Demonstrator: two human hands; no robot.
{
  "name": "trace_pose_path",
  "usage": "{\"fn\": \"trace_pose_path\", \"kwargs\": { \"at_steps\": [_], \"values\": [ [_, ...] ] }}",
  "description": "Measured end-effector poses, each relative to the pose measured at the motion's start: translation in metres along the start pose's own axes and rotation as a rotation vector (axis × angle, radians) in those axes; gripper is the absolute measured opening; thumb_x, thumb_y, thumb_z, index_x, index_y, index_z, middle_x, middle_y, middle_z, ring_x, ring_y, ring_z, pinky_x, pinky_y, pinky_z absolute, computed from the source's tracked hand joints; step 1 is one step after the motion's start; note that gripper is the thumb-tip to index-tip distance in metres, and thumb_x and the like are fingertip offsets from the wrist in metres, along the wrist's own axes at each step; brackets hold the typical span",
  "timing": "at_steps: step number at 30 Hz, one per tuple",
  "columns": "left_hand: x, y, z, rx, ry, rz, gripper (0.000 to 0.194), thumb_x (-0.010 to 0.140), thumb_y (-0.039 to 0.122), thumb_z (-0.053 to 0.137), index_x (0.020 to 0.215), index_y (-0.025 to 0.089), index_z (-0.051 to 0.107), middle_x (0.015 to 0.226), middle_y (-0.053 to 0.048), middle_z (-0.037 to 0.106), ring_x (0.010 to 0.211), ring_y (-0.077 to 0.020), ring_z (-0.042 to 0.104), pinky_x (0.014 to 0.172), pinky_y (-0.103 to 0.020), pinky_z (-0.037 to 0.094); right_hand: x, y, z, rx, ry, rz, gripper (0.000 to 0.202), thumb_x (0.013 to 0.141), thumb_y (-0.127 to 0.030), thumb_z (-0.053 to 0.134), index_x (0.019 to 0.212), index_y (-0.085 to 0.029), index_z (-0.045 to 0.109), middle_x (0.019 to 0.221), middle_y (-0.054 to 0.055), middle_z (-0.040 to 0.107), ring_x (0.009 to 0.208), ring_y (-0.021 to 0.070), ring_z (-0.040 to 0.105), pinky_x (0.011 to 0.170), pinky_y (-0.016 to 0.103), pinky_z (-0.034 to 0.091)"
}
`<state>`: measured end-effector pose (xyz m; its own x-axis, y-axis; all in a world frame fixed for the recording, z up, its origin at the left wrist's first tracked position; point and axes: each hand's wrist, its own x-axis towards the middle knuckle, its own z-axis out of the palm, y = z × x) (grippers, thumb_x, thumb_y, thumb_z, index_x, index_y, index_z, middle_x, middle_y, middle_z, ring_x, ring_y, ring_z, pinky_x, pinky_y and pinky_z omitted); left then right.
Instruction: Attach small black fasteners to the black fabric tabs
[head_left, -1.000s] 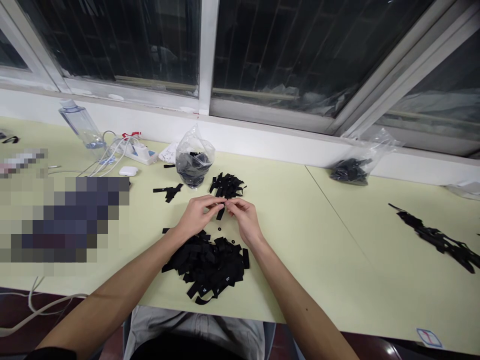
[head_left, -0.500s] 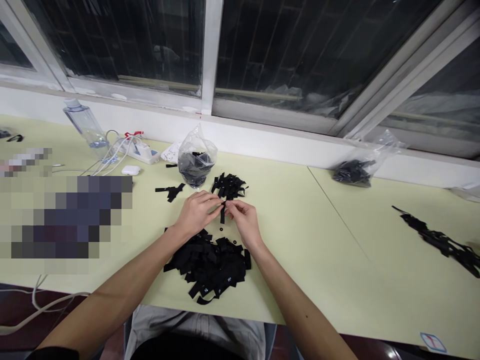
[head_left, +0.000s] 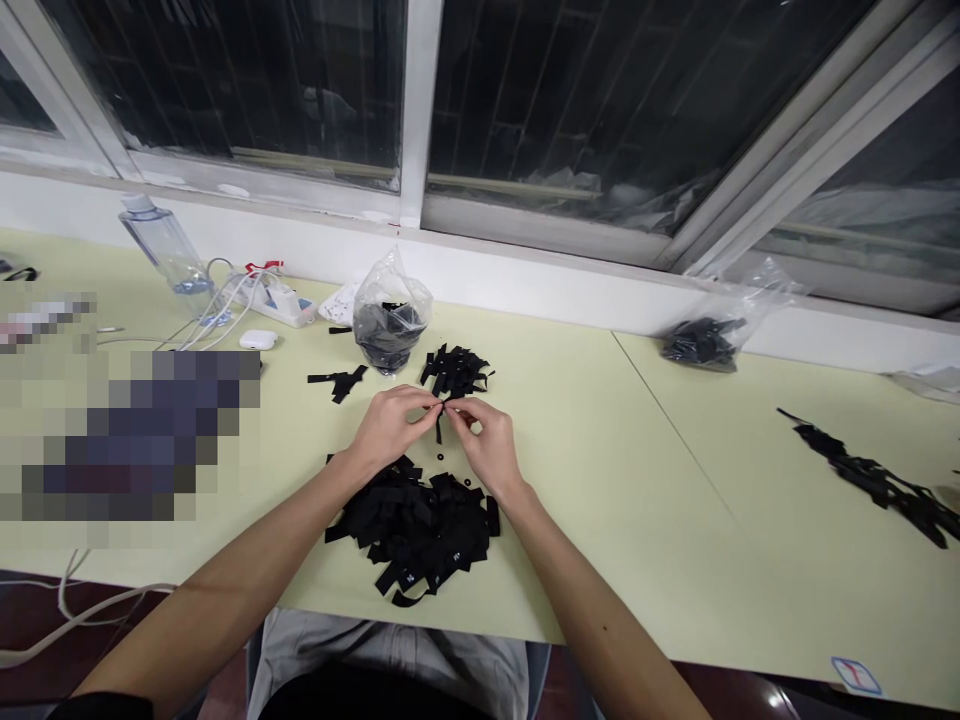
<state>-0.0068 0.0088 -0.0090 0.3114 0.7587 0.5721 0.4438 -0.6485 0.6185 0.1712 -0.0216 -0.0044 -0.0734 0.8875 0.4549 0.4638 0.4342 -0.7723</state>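
Observation:
My left hand (head_left: 394, 425) and my right hand (head_left: 484, 435) meet over the table, fingertips pinched together on a short black fabric strip (head_left: 439, 432). The strip's lower end hangs down between them; its upper end is mostly covered by my fingers. Just below lie two small black rings (head_left: 440, 457). Nearer to me spreads a large heap of black fabric strips (head_left: 427, 530), a few with small white marks. Beyond my hands sits a smaller pile of black strips (head_left: 456, 370).
A clear plastic bag of black pieces (head_left: 390, 325) stands behind my left hand, near a few loose strips (head_left: 339, 382). Leftward are a white earbud case (head_left: 259, 340), a power strip (head_left: 281, 303) and a water bottle (head_left: 169, 245). Another bag (head_left: 701, 342) and black straps (head_left: 870, 475) lie right.
My fingertips have drawn closer together on the strip, and its hanging end now looks narrower, as if turned. The piles and rings have stayed in place.

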Motion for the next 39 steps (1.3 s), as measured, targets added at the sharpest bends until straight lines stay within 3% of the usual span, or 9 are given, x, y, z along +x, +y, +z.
{"fn": "trace_pose_path", "kwargs": {
  "at_steps": [4, 12, 18, 27, 39],
  "values": [
    [0.000, 0.003, 0.000, -0.041, -0.015, -0.060, 0.016, 0.088, 0.023, 0.062, 0.094, 0.023, 0.076, 0.097, -0.002, 0.076, 0.088, -0.0186, 0.072, 0.082, -0.030, 0.057, -0.001, 0.004, -0.001, -0.091, 0.001, -0.086, 0.018, 0.093, -0.029, 0.056, 0.095, -0.022, 0.073, 0.094, 0.005, 0.073, 0.070, 0.0177, 0.062, 0.067, 0.032, 0.052],
    [-0.001, 0.009, 0.004, -0.112, 0.003, -0.141, 0.017, 0.089, 0.027, 0.061, 0.093, 0.021, 0.076, 0.092, -0.002, 0.077, 0.082, -0.0194, 0.072, 0.077, -0.030, 0.058, -0.003, 0.012, 0.004, -0.337, 0.062, -0.239, 0.016, 0.094, -0.024, 0.056, 0.099, -0.023, 0.071, 0.099, 0.005, 0.074, 0.072, 0.0183, 0.065, 0.079, 0.037, 0.051],
    [0.000, 0.009, 0.006, -0.245, -0.016, -0.237, 0.018, 0.088, 0.028, 0.062, 0.097, 0.019, 0.075, 0.093, -0.003, 0.077, 0.082, -0.0191, 0.073, 0.079, -0.030, 0.060, -0.004, 0.016, 0.008, -0.377, 0.083, -0.291, 0.019, 0.094, -0.022, 0.054, 0.101, -0.023, 0.071, 0.101, 0.007, 0.074, 0.085, 0.0214, 0.069, 0.079, 0.037, 0.053],
    [0.001, 0.010, 0.007, -0.221, -0.057, -0.290, 0.022, 0.089, 0.032, 0.060, 0.095, 0.018, 0.076, 0.096, -0.005, 0.077, 0.086, -0.0221, 0.073, 0.081, -0.031, 0.058, -0.003, 0.018, 0.010, -0.533, 0.113, -0.406, 0.017, 0.093, -0.017, 0.054, 0.096, -0.020, 0.070, 0.095, 0.008, 0.074, 0.083, 0.0204, 0.068, 0.076, 0.034, 0.052],
    [-0.002, 0.009, 0.012, -0.321, 0.026, -0.335, 0.022, 0.084, 0.030, 0.062, 0.084, 0.014, 0.076, 0.079, -0.004, 0.074, 0.077, -0.0205, 0.069, 0.070, -0.026, 0.056, -0.001, 0.018, 0.014, -0.534, 0.111, -0.444, 0.017, 0.091, -0.015, 0.055, 0.096, -0.021, 0.069, 0.094, 0.009, 0.072, 0.084, 0.0216, 0.067, 0.078, 0.037, 0.052]
  ]
}}
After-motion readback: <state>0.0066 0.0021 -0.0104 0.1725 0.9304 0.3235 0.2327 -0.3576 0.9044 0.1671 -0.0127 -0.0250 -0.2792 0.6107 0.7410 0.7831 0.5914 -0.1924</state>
